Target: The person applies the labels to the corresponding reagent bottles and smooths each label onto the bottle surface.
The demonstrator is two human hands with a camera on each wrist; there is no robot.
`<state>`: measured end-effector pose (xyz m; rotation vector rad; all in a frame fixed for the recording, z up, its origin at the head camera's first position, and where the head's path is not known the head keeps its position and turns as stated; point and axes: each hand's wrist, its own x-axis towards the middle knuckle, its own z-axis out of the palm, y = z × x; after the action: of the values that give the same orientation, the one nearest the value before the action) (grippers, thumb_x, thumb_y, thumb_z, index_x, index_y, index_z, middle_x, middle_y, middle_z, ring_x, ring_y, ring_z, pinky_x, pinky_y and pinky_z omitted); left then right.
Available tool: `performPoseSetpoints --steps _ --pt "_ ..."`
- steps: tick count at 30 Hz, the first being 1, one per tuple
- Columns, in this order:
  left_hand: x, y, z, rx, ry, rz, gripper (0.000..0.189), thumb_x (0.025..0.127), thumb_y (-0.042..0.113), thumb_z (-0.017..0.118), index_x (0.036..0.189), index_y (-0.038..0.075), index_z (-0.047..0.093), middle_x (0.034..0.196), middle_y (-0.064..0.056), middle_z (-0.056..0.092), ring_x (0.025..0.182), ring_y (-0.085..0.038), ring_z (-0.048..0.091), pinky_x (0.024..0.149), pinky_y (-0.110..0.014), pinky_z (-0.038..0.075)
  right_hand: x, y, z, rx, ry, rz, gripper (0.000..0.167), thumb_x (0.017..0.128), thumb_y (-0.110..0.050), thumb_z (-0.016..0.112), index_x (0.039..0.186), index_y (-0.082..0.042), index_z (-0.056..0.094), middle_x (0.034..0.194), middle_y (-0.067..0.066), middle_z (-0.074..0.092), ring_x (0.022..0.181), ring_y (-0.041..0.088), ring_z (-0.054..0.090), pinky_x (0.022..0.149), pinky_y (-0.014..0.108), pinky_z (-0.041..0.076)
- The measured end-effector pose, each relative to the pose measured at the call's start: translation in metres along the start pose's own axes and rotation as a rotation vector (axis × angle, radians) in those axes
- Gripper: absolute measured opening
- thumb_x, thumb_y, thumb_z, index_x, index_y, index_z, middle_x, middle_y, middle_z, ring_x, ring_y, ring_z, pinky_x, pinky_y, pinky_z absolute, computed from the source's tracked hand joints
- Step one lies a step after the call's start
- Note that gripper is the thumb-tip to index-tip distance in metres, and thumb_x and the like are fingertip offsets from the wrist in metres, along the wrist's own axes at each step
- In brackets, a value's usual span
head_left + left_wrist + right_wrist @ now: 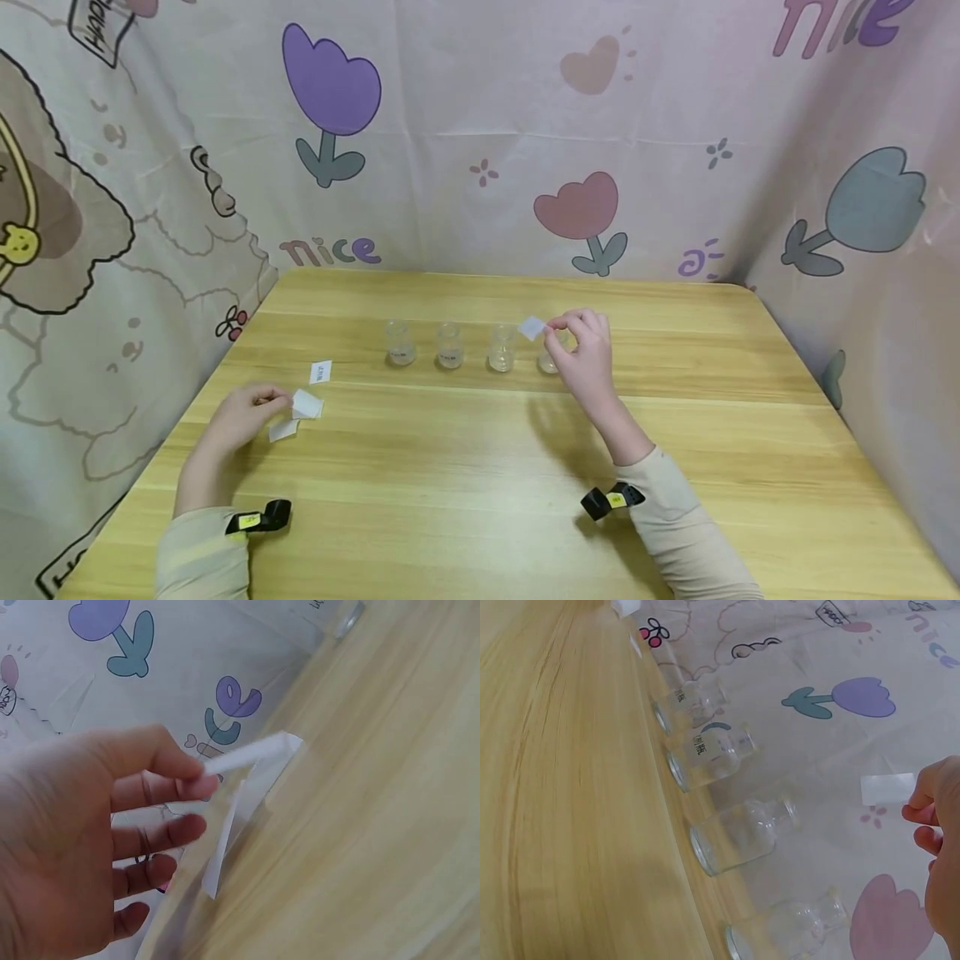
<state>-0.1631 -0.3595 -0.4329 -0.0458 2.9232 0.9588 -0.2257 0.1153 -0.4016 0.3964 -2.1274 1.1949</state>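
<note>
Small pale slip, one, centre right of the head frame: pinched between thumb and forefinger of the right hand, the grip narrowed to the paper's thickness; held by its right-hand edge, the greater part projecting leftward, clear of the fingers. Judged very light, thin and easily creased, perhaps tacky on one face; best taken by an edge or corner. No lettering made out on it. Folded white paper, one, lower left: its near end pinched by thumb and forefinger of the left hand, the other fingers loosely spread in the left wrist view; the sheet bends away beyond the fingertips. Probably limp, likely to curl if squeezed, best held at one end. Loose white slip, one, just below the folded paper, on the wooden table. Printed label, one, dark characters too small to read, just above and right of the folded paper. Clear bottles, four, in a row across the middle: first bottle and second bottle, both with dark lettering; third bottle, no lettering seen, just below left of the pale slip; fourth bottle, partly hidden by the right hand in the head frame. Apparently glass, smooth, slippery and breakable; steadiest grasped round the body.
</note>
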Motion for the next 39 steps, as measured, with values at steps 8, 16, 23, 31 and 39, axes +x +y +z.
performPoseSetpoints --steps 8,16,23,31,39 --pt "0.001 -0.002 -0.001 0.104 -0.008 -0.045 0.029 0.094 0.034 0.059 0.097 0.008 0.072 0.107 -0.019 0.070 0.094 -0.032 0.058 0.078 -0.058 0.028 0.003 -0.001 -0.002 -0.017 0.003 -0.014 0.007 0.080 -0.004 0.069 0.084 0.002 0.070 0.090 0.016 0.061 0.088 0.025 0.043 0.080 0.032 0.029" --pt "-0.002 0.002 0.000 0.209 -0.008 -0.085 0.024 0.090 0.038 0.065 0.086 0.014 0.068 0.097 -0.013 0.067 0.092 -0.040 0.047 0.076 -0.058 0.022 0.002 0.000 0.001 -0.011 0.005 -0.024 0.006 0.080 -0.004 0.069 0.083 0.001 0.070 0.089 0.015 0.061 0.087 0.024 0.043 0.080 0.032 0.030" --pt "-0.005 0.031 -0.003 0.300 0.106 -0.001 0.017 0.090 0.032 0.064 0.089 0.016 0.067 0.109 -0.019 0.063 0.097 -0.043 0.045 0.074 -0.056 0.023 0.003 -0.003 0.000 -0.013 0.011 -0.017 0.006 0.080 -0.005 0.069 0.083 0.001 0.070 0.090 0.015 0.061 0.087 0.025 0.043 0.081 0.033 0.030" --pt "-0.007 0.088 -0.012 0.299 0.213 0.168 0.024 0.091 0.035 0.064 0.102 0.014 0.069 0.116 -0.019 0.060 0.106 -0.044 0.043 0.085 -0.064 0.020 0.003 -0.003 -0.002 -0.023 0.006 0.005 0.006 0.081 -0.006 0.069 0.083 0.000 0.070 0.091 0.015 0.062 0.090 0.027 0.044 0.082 0.033 0.031" --pt "0.001 0.148 -0.005 0.252 0.304 0.378 0.013 0.088 0.029 0.072 0.096 0.019 0.073 0.105 -0.009 0.063 0.107 -0.037 0.047 0.083 -0.056 0.024 0.003 -0.003 -0.003 -0.024 0.005 0.014 0.006 0.081 -0.006 0.069 0.083 0.000 0.070 0.091 0.014 0.061 0.090 0.024 0.043 0.081 0.034 0.031"
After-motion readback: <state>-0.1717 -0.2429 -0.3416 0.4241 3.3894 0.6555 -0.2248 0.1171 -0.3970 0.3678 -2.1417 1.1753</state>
